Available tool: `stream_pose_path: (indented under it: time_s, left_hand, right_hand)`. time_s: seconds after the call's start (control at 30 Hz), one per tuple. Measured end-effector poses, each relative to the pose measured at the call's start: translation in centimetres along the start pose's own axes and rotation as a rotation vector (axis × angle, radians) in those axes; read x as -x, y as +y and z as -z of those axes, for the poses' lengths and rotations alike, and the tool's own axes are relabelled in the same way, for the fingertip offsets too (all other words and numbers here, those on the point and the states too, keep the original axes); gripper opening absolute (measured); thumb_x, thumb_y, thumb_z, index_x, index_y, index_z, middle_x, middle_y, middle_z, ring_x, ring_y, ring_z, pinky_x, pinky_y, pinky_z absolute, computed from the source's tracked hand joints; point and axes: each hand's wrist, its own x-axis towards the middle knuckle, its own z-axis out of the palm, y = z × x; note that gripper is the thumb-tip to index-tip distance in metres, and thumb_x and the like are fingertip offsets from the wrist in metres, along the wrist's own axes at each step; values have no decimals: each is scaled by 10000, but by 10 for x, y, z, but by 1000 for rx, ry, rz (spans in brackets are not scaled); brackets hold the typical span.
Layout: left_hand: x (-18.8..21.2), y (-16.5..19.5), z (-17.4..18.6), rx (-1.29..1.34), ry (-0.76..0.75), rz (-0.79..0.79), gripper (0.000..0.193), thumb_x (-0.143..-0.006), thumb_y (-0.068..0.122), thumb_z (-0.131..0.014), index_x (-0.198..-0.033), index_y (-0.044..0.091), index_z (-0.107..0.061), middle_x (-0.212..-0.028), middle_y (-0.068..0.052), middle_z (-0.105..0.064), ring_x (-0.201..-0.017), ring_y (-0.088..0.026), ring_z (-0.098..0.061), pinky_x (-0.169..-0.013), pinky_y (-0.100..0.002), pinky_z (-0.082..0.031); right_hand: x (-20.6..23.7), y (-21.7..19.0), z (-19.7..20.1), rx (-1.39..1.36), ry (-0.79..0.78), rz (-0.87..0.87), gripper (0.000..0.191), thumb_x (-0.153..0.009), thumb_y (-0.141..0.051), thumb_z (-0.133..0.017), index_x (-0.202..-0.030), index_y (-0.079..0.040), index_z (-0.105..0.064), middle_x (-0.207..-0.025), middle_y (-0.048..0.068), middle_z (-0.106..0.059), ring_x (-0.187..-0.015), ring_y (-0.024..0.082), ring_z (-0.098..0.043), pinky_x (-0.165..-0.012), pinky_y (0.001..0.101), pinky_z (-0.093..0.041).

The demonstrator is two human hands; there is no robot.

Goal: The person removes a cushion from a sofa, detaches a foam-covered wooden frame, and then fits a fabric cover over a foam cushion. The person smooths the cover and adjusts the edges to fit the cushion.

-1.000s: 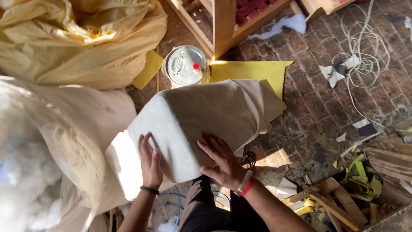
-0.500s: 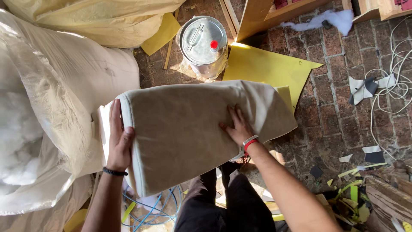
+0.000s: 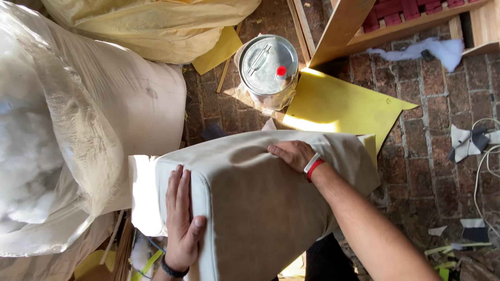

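A large beige fabric cushion (image 3: 260,203) lies across my lap, filling the lower middle of the view. My left hand (image 3: 182,224) lies flat on its near left corner, fingers together and pointing away from me, with a dark band at the wrist. My right hand (image 3: 292,153) presses down on the cushion's far top edge, fingers bent into the fabric; a red and a white band circle that wrist.
A big clear plastic bag of white stuffing (image 3: 57,130) fills the left side. A metal tin with a red cap (image 3: 268,65) stands on the brick floor beside a yellow foam sheet (image 3: 338,106). A wooden frame (image 3: 344,26) and white cables (image 3: 484,156) lie to the right.
The cushion has come closer and turned. My left hand slid from its left side onto the near corner; my right hand moved up to the far edge.
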Motion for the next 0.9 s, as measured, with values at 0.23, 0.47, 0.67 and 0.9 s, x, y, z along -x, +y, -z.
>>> stream_pose_path:
  time_s: [0.23, 0.47, 0.67, 0.9]
  left_hand:
    - [60, -74, -36, -43, 100, 390, 632, -1045, 344, -417, -1595, 43, -341, -1703, -209, -198, -1564, -360, -192, -1223, -469, -203]
    - [87, -180, -32, 225, 356, 649, 542, -1051, 183, -455, -1576, 55, -425, -1614, -146, -458, -1365, -248, -514, -1112, -340, -402]
    - [4, -219, -21, 499, 88, 366, 548, -980, 28, -468, -1525, 89, -459, -1665, -76, -384, -1483, -142, -403, -1060, -244, -399]
    - [-63, -125, -51, 23, -186, -181, 509, -943, 191, -573, -1450, 152, -598, -1594, -130, -477, -1489, -310, -405, -1195, -415, -316]
  right_hand:
    - [82, 42, 9, -149, 343, -54, 541, -926, -546, -474, -875, -82, -748, -787, 181, -713, -790, 365, -699, -713, 458, -515]
    - [153, 52, -37, -152, 511, -23, 488, -928, -486, -479, -867, -62, -713, -760, 174, -679, -747, 358, -677, -677, 445, -503]
    - [200, 50, -130, -324, 839, -173, 448, -941, -437, -493, -882, -54, -716, -780, 162, -713, -724, 339, -701, -667, 420, -520]
    - [280, 66, -265, -820, 1188, -548, 441, -1053, -238, -485, -1028, 92, -777, -773, 293, -642, -630, 443, -470, -649, 484, -365]
